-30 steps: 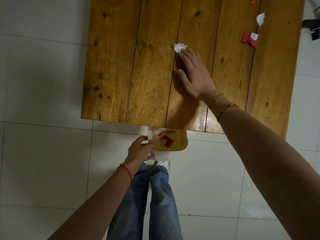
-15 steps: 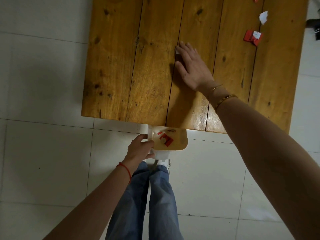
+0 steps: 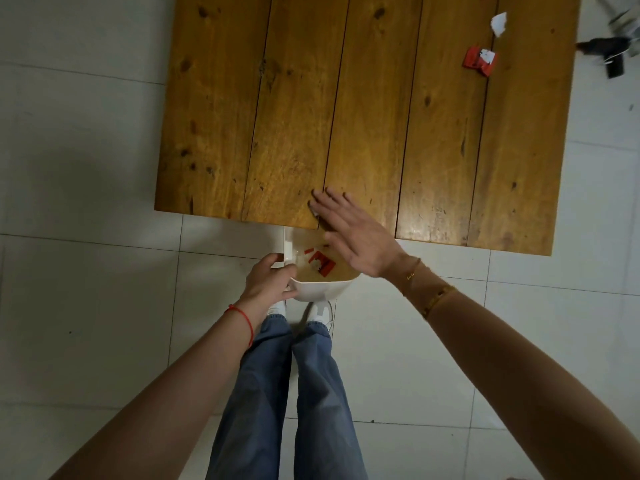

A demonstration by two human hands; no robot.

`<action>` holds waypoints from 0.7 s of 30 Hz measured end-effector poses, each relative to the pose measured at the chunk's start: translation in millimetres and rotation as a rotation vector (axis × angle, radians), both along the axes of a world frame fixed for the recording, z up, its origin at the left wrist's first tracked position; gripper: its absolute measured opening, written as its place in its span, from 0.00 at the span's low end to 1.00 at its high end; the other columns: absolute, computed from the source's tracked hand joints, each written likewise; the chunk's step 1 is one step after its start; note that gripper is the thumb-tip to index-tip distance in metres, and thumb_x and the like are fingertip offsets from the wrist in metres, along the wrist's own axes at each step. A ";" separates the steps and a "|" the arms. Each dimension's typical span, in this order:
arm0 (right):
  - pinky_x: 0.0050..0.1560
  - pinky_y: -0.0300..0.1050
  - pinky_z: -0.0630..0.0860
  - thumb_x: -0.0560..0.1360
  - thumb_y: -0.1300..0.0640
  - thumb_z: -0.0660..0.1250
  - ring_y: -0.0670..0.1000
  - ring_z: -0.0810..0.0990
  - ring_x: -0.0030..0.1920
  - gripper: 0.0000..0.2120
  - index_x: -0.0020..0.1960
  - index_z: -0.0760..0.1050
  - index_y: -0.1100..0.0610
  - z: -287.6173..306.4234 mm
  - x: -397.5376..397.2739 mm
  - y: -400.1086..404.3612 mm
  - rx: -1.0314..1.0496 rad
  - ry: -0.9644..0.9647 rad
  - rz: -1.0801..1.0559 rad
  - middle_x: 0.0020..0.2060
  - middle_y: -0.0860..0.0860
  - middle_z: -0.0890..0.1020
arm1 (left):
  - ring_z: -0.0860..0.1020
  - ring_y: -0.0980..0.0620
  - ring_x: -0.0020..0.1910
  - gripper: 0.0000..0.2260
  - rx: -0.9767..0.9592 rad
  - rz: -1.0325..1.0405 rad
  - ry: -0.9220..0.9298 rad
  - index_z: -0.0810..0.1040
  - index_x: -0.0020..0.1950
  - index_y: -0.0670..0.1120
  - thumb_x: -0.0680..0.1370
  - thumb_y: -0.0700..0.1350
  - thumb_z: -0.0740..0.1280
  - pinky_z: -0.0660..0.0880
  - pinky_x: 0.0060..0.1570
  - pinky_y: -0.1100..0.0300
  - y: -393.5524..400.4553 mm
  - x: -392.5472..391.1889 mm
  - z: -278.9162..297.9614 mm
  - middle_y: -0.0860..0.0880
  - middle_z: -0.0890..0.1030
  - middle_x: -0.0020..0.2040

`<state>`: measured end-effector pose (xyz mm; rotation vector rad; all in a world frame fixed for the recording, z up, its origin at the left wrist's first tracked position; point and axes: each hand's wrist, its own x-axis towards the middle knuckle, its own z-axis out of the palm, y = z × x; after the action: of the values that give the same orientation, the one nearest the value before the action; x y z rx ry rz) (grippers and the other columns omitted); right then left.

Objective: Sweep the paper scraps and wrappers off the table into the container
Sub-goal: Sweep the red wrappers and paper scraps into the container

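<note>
We hold the white container [image 3: 313, 289] against the near edge of the tabletop [image 3: 363, 109], left hand [image 3: 268, 282] gripping its rim with curled fingers. Our right hand [image 3: 349, 232], fingers spread flat, sits at that edge over a white scrap [image 3: 314, 213] just above the container. Red wrapper bits [image 3: 323, 263] lie inside. A red wrapper [image 3: 479, 60] and a paper scrap [image 3: 498, 23] lie at the far right.
</note>
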<state>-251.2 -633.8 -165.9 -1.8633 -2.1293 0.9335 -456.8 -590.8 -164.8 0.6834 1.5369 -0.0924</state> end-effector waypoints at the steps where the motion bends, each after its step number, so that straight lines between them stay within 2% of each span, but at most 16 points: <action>1: 0.79 0.53 0.43 0.84 0.48 0.49 0.52 0.46 0.80 0.27 0.79 0.54 0.58 1.4 -4.6 -7.9 -0.005 0.017 0.007 0.80 0.54 0.54 | 0.80 0.41 0.59 0.15 0.003 0.004 0.000 0.76 0.61 0.44 0.75 0.39 0.66 0.83 0.45 0.55 -1.9 -0.7 0.1 0.41 0.78 0.62; 5: 0.80 0.51 0.44 0.84 0.48 0.49 0.51 0.47 0.80 0.26 0.78 0.57 0.59 7.0 -19.4 -35.4 -0.024 0.068 0.048 0.79 0.53 0.55 | 0.81 0.41 0.58 0.14 0.023 0.006 0.001 0.76 0.60 0.45 0.75 0.39 0.65 0.83 0.46 0.54 -11.4 -3.9 4.7 0.42 0.78 0.62; 9: 0.80 0.49 0.46 0.84 0.50 0.49 0.50 0.47 0.80 0.26 0.79 0.54 0.59 11.7 -28.3 -59.4 -0.031 0.099 0.068 0.80 0.53 0.53 | 0.81 0.41 0.57 0.14 0.031 -0.011 0.007 0.76 0.60 0.45 0.75 0.39 0.66 0.83 0.49 0.52 -23.0 -9.3 12.6 0.42 0.79 0.61; 16: 0.80 0.49 0.47 0.84 0.52 0.52 0.49 0.51 0.80 0.24 0.78 0.58 0.58 44.9 -19.4 -81.9 0.002 0.165 -0.202 0.78 0.53 0.59 | 0.81 0.44 0.57 0.17 0.071 -0.072 -0.018 0.75 0.64 0.45 0.75 0.38 0.65 0.82 0.50 0.54 -44.4 -11.9 42.4 0.45 0.78 0.60; 21: 0.79 0.50 0.51 0.84 0.51 0.53 0.49 0.53 0.79 0.23 0.77 0.60 0.56 81.3 -7.9 -93.1 0.027 0.184 -0.394 0.77 0.51 0.63 | 0.82 0.44 0.55 0.13 0.096 -0.115 -0.042 0.77 0.57 0.47 0.73 0.38 0.66 0.83 0.49 0.52 -49.9 -0.4 77.9 0.45 0.80 0.58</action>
<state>-259.2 -726.9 -84.6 -1.9930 -1.5834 0.9338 -457.2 -640.7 -86.9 0.8456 1.4688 -0.0905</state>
